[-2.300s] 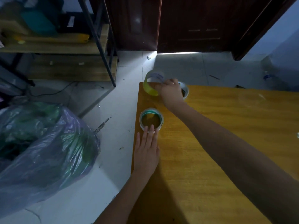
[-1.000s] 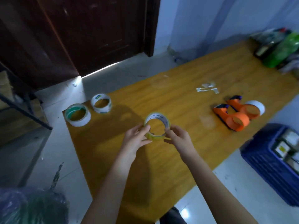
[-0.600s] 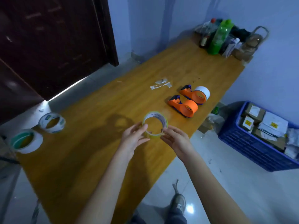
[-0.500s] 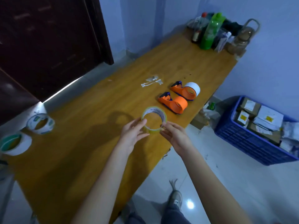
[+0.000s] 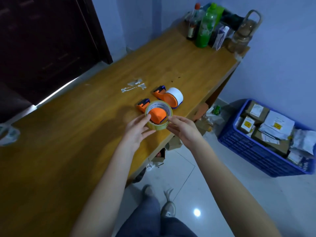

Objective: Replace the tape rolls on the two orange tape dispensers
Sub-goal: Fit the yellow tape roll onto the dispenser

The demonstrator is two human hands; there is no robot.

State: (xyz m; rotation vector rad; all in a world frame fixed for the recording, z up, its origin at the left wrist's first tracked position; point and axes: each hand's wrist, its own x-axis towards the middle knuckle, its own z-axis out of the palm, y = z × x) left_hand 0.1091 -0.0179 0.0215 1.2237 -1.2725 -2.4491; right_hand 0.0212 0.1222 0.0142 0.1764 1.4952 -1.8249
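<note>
I hold a clear, yellowish tape roll [image 5: 158, 126] between my left hand [image 5: 138, 130] and my right hand [image 5: 183, 130], fingertips pinching its rim on both sides. The roll hangs in front of the nearer orange tape dispenser [image 5: 157, 116], which shows through its hole. That dispenser lies on the wooden table [image 5: 77, 134] near the right edge. The second orange dispenser [image 5: 168, 99], carrying a white roll [image 5: 176, 94], lies just behind it. Another tape roll [image 5: 8, 134] sits at the table's far left, blurred.
Bits of torn tape [image 5: 134, 86] lie behind the dispensers. Bottles and a jar [image 5: 205, 26] crowd the table's far corner. A blue crate [image 5: 266, 139] full of parcels stands on the floor to the right. A dark door [image 5: 42, 40] is behind the table.
I carried the roll from the table's left end to the right. Since half a second ago it has come right up in front of the nearer dispenser.
</note>
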